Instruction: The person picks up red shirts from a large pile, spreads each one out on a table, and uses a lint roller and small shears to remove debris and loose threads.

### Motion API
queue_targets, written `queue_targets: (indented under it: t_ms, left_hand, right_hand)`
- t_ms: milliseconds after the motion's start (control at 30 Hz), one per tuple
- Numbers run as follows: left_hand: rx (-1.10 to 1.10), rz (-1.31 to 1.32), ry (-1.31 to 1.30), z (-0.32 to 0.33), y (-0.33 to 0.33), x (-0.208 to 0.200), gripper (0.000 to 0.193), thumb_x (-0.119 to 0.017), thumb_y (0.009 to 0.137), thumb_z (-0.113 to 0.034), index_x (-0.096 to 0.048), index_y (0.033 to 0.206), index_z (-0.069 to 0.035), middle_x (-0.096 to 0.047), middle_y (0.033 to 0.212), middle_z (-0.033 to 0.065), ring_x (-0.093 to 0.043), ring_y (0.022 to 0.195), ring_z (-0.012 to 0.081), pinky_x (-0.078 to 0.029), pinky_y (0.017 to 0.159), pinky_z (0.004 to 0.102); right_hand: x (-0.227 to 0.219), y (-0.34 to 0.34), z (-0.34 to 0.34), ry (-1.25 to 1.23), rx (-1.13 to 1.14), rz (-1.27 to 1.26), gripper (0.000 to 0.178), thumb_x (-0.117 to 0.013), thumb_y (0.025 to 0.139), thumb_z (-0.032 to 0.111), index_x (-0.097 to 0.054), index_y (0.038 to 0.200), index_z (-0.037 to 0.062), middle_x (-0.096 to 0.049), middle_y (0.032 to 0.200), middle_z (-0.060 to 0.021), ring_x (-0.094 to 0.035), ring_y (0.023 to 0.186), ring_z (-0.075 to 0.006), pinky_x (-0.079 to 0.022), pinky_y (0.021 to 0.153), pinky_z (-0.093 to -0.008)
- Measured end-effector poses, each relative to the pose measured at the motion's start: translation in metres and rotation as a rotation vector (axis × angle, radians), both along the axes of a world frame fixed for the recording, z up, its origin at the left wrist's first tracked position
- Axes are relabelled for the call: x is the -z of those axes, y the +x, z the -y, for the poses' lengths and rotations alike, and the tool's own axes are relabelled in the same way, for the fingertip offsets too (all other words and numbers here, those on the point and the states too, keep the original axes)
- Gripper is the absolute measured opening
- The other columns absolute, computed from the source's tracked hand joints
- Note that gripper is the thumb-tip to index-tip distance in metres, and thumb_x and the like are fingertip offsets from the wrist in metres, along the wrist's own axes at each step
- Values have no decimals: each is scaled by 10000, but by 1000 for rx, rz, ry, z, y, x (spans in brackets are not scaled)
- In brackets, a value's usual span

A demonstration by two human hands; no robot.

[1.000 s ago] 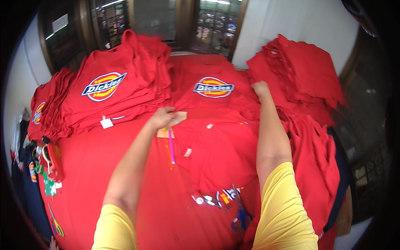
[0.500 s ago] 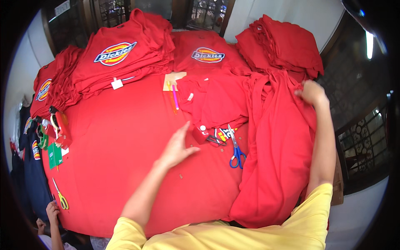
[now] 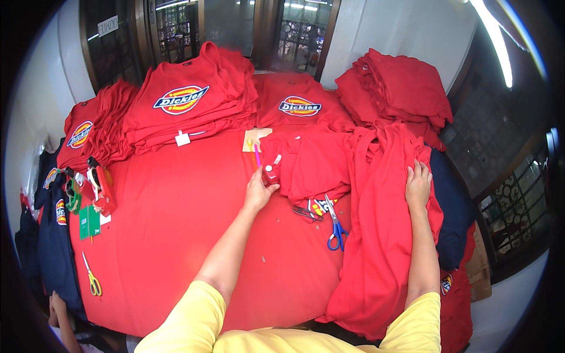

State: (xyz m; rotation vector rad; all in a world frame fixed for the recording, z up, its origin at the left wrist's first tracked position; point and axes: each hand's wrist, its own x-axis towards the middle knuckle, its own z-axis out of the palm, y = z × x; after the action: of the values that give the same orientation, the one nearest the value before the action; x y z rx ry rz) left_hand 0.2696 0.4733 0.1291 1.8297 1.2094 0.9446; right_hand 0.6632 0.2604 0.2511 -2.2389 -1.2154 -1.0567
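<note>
My left hand (image 3: pixel 257 193) reaches to the middle of the red-covered table, thumb and fingers around a small red item (image 3: pixel 271 175) with a round white spot, its kind unclear. Just beyond the fingertips lies a pink pen (image 3: pixel 257 154). Fingers spread, my right hand (image 3: pixel 418 185) lies on a long loose red garment (image 3: pixel 376 235) that drapes over the near edge. Between my arms, blue-handled scissors (image 3: pixel 336 232) and a small dark tool (image 3: pixel 307 212) rest by a crumpled red shirt (image 3: pixel 318 165).
Stacks of red shirts (image 3: pixel 188 123) line the far side, with a folded red pile (image 3: pixel 406 88) at far right. Yellow-handled scissors (image 3: pixel 94 283), a red tape dispenser (image 3: pixel 103 188) and a green box (image 3: pixel 89 222) lie left. Another person's hand (image 3: pixel 57 306) shows at lower left.
My left hand has moved forward to the small red item, which has shifted away and left. My right hand has come down flat onto the draped garment. The view has tilted upward.
</note>
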Motion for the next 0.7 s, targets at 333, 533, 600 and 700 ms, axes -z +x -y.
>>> queue_targets:
  t_ms: [333, 533, 600, 700]
  left_hand:
    - [31, 48, 53, -11, 14, 3, 911, -819, 746, -219, -289, 1470, -68, -400, 1438, 190, -469, 1286, 349, -432, 1043, 435]
    - [-98, 93, 222, 35, 8, 15, 931, -825, 743, -229, -261, 1457, -34, -295, 1459, 208, -357, 1353, 374, -359, 1108, 448]
    - [-93, 118, 229, 40, 8, 18, 929, -825, 744, -226, -258, 1452, -26, -302, 1453, 209, -349, 1355, 378, -336, 1123, 450]
    - [-154, 137, 245, 29, 5, 19, 938, -825, 745, -226, -247, 1455, -20, -322, 1456, 222, -348, 1361, 374, -328, 1127, 437]
  right_hand:
    - [-77, 42, 28, 260, -302, -680, 166, -671, 882, 152, -690, 898, -11, -648, 749, -28, -545, 721, -83, -448, 691, -258]
    - [-136, -44, 34, 253, -243, -456, 222, -595, 939, 198, -654, 939, -16, -669, 834, -114, -622, 803, -190, -471, 781, -312]
    - [-146, -88, 35, 276, -343, -446, 203, -584, 945, 176, -646, 936, -17, -665, 843, -116, -622, 815, -191, -470, 786, -306]
    - [-161, -132, 40, 248, -398, -368, 167, -572, 947, 135, -639, 935, -17, -653, 852, -111, -613, 818, -180, -467, 786, -292]
